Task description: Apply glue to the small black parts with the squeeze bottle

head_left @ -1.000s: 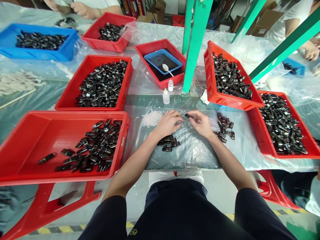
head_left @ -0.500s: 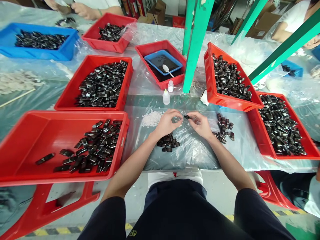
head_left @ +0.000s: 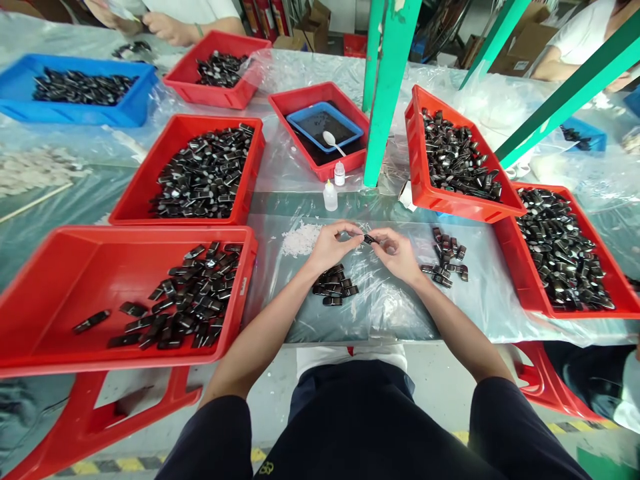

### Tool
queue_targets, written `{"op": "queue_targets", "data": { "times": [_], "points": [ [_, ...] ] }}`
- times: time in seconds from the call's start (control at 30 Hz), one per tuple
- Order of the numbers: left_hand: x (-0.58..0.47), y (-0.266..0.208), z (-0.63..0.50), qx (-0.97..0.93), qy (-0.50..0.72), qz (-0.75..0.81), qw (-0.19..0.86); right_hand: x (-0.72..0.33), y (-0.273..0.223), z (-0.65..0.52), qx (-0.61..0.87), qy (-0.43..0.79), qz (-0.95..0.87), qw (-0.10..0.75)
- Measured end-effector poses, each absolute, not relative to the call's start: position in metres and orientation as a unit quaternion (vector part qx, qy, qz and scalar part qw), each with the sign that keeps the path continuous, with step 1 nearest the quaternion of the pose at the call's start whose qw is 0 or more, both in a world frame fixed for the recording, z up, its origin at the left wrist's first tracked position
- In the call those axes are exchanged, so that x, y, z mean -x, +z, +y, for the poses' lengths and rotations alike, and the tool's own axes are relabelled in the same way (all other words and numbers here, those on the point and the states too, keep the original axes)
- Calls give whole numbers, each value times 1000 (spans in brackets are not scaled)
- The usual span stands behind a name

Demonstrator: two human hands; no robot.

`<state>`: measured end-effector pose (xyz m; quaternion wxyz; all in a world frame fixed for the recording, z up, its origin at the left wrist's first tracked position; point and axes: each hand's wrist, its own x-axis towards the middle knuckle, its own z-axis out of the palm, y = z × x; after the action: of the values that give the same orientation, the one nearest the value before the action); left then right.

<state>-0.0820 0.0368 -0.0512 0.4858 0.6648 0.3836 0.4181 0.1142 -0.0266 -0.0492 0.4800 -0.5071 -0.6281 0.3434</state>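
Over the plastic-covered table (head_left: 380,310), a small glossy black part (head_left: 369,239) sits between my two hands. My right hand (head_left: 397,253) pinches its right end between thumb and fingers. At the other end, my left hand (head_left: 331,245) has its thumb and fingertips closed on the part; anything smaller between them is hidden. A pile of small white pieces (head_left: 301,240) lies just left of my left hand. Below that hand is a cluster of similar black parts (head_left: 335,287), and another loose group (head_left: 447,257) lies to the right of my right hand.
Red bins of black parts flank me, at left (head_left: 253,267), upper left (head_left: 257,153), upper right (head_left: 467,205) and right (head_left: 530,303). Two small bottles (head_left: 331,196) stand ahead, before a red tray (head_left: 320,170). A green post (head_left: 385,113) rises behind. Co-workers' hands (head_left: 173,28) are across the table.
My left fingertips have moved right and now meet the black part; before, a small gap separated them from it. My right hand has shifted slightly left with the part.
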Motion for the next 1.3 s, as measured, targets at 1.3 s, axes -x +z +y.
{"op": "queue_targets", "data": {
  "times": [1.3],
  "points": [
    [100, -41, 48, -731, 439, 446, 271, -93, -41, -43, 505, 417, -675, 342]
  ]
}}
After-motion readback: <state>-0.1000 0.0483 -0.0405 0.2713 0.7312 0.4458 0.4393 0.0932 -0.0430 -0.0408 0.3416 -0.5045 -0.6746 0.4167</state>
